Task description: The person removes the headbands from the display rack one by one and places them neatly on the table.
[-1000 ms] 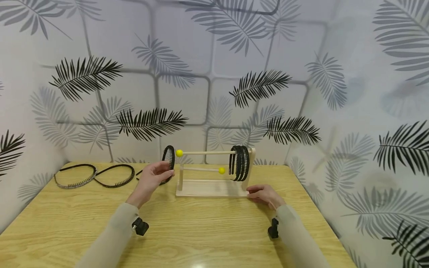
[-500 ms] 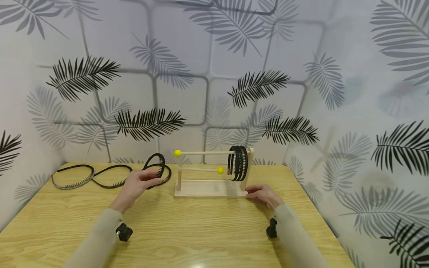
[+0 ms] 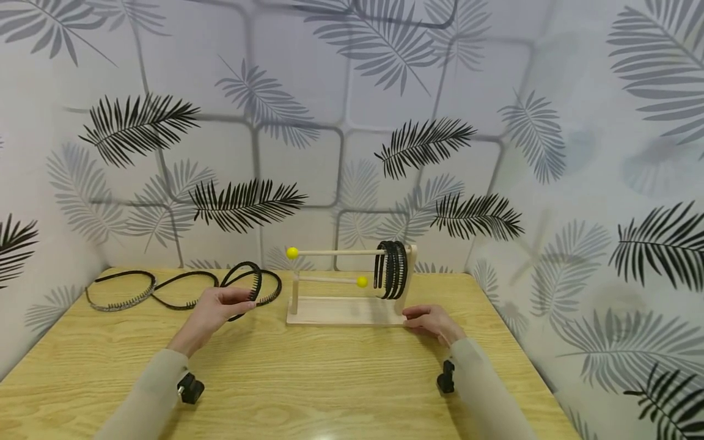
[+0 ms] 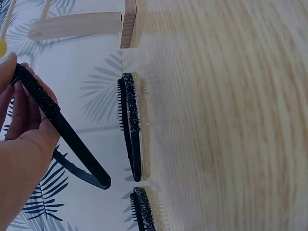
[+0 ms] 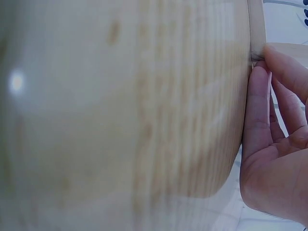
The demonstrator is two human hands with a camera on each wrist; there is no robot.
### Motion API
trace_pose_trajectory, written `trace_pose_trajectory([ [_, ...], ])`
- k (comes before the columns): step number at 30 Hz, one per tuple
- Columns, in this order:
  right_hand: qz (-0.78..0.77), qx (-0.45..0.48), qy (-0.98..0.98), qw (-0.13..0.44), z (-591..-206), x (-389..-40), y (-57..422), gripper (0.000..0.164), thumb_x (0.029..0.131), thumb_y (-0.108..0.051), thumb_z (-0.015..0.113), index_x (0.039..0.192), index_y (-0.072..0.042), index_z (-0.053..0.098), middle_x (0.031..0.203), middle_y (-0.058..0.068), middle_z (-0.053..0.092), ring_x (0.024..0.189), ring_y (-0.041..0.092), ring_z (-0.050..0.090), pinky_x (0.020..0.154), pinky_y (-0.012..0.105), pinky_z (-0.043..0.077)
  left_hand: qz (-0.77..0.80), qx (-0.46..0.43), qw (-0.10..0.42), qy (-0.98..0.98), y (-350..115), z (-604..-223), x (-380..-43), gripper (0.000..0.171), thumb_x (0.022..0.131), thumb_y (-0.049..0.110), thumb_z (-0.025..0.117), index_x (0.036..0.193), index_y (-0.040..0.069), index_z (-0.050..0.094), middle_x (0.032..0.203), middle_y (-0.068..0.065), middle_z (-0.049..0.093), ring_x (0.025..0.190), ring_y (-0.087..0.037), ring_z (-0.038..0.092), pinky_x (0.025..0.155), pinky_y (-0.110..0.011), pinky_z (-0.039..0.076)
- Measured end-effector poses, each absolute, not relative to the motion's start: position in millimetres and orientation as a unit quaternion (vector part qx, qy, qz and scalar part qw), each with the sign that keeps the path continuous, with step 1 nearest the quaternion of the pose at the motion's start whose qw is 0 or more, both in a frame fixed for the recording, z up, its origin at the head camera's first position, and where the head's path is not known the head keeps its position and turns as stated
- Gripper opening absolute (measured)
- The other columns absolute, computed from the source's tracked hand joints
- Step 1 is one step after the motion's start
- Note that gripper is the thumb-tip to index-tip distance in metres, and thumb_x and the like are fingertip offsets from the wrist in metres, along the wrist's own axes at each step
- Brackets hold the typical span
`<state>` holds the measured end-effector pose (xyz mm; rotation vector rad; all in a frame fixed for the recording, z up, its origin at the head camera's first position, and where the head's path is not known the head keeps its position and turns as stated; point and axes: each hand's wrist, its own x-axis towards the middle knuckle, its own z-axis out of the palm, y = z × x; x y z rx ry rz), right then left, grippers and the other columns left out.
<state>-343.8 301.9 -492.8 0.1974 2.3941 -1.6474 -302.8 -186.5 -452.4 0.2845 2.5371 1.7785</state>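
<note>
My left hand [image 3: 211, 315] pinches a black toothed headband [image 3: 257, 278] between thumb and fingers, left of the wooden headband rack [image 3: 341, 311]. In the left wrist view, the held headband [image 4: 79, 144] is tilted, with a rough sparkly band near the fingertips. Behind it on the table lies another black headband [image 3: 279, 284], partly overlapped in the head view. Thumb and fingers of my right hand [image 3: 434, 322] grip the right front corner of the rack's base. Several black headbands [image 3: 395, 270] hang at the right end of the rack's upper rod.
Two more headbands, one greyish [image 3: 121, 307] and one black [image 3: 173, 305], lie at the table's back left. Yellow balls cap the upper rod [image 3: 292, 253] and the shorter lower rod [image 3: 362, 282]. A leaf-patterned wall stands behind the wooden table [image 3: 308, 385].
My left hand has moved left and down, away from the upper rod's yellow end, carrying the headband. The headband has turned from nearly edge-on to a wider loop. My right hand has stayed put.
</note>
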Motion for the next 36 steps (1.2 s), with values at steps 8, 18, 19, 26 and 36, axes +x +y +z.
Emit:
trace_pose_trajectory([
  [8, -0.556, 0.067, 0.821, 0.113, -493, -345, 301, 0.039, 0.086, -0.003, 0.073, 0.124, 0.002, 0.066, 0.111, 0.012, 0.072, 0.082, 0.007, 0.067, 0.077, 0.026, 0.058, 0.557, 0.093, 0.024, 0.825, -194, -455, -300, 0.051, 0.092, 0.03, 0.07, 0.133, 0.002, 0.06, 0.129, -0.016, 0.064, 0.123, -0.035, 0.056, 0.103, -0.052, 0.045],
  [18, -0.554, 0.064, 0.822, 0.114, -495, -343, 301, 0.04, 0.087, -0.003, 0.072, 0.126, 0.003, 0.064, 0.12, 0.017, 0.068, 0.085, 0.007, 0.067, 0.079, 0.027, 0.058, 0.55, 0.087, 0.02, 0.83, -203, -460, -296, 0.051, 0.092, 0.031, 0.07, 0.132, 0.001, 0.061, 0.131, -0.018, 0.062, 0.121, -0.033, 0.057, 0.101, -0.049, 0.047],
  [19, -0.556, 0.067, 0.821, 0.114, -496, -344, 301, 0.04, 0.087, -0.003, 0.072, 0.125, 0.002, 0.065, 0.12, 0.017, 0.068, 0.085, 0.007, 0.067, 0.079, 0.027, 0.058, 0.55, 0.087, 0.019, 0.831, -205, -460, -295, 0.051, 0.092, 0.031, 0.071, 0.132, 0.001, 0.061, 0.134, -0.019, 0.06, 0.122, -0.034, 0.056, 0.102, -0.05, 0.047],
  [26, -0.564, 0.067, 0.815, 0.116, -494, -345, 300, 0.04, 0.086, -0.002, 0.073, 0.125, 0.001, 0.066, 0.125, 0.017, 0.066, 0.086, 0.007, 0.067, 0.079, 0.026, 0.058, 0.536, 0.091, 0.022, 0.839, -213, -459, -290, 0.051, 0.091, 0.032, 0.071, 0.13, 0.001, 0.062, 0.132, -0.019, 0.06, 0.117, -0.03, 0.059, 0.099, -0.046, 0.049],
  [36, -0.555, 0.067, 0.821, 0.114, -495, -345, 303, 0.04, 0.086, -0.004, 0.073, 0.125, 0.001, 0.066, 0.12, 0.015, 0.068, 0.085, 0.007, 0.067, 0.078, 0.026, 0.058, 0.522, 0.134, 0.067, 0.84, -229, -462, -287, 0.047, 0.088, 0.03, 0.074, 0.124, 0.0, 0.066, 0.121, -0.014, 0.067, 0.099, -0.011, 0.063, 0.082, -0.027, 0.054],
])
